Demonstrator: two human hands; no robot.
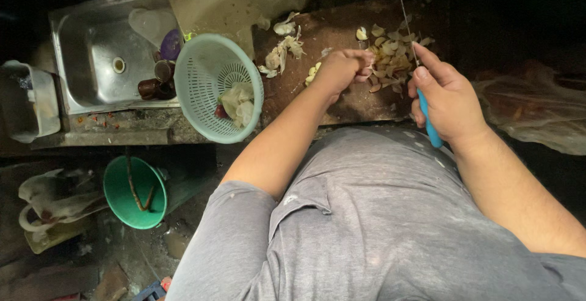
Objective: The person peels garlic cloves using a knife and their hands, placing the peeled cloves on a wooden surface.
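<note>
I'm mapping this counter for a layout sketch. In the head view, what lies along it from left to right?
Steel sink → pale green colander → garlic skins → left hand → peeled garlic pile → right hand gripping a blue-handled knife → clear plastic bag.

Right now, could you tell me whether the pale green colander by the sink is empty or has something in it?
Not empty: the pale green colander holds pale peel scraps and a small dark red piece near its lower rim.
</note>
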